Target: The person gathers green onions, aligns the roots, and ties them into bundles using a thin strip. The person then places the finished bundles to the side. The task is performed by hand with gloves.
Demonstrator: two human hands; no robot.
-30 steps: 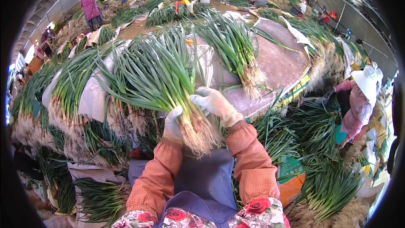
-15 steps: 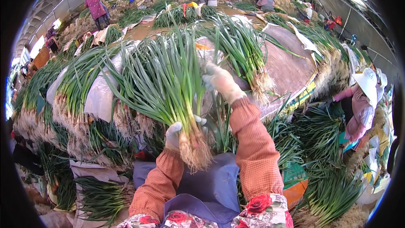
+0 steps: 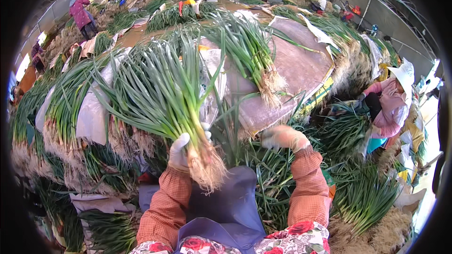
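My gloved left hand (image 3: 179, 152) is wrapped round the lower stems of a bunch of green onions (image 3: 182, 108). The bunch tilts, its leaves fanning up and to the left, and its pale roots hang above my blue apron (image 3: 223, 200). My gloved right hand (image 3: 285, 138) is apart from the bunch, over loose green onions (image 3: 273, 171) to the right. Its fingers are smeared by motion, and I see nothing plainly held in them. Ahead, a smaller bunch of green onions (image 3: 254, 56) lies on a brownish sheet-covered surface (image 3: 301, 51), roots toward me.
More bunches (image 3: 66, 113) line the left side, roots hanging over the edge, with pale cloth (image 3: 96, 117) between them. A heap of green onions (image 3: 365, 193) lies at the lower right. A person in a white hat (image 3: 388, 101) works at the right; several others are farther back.
My right hand has moved away from the leaves, down and to the right. My left hand keeps its hold on the bunch. The whole view has shifted somewhat to the right.
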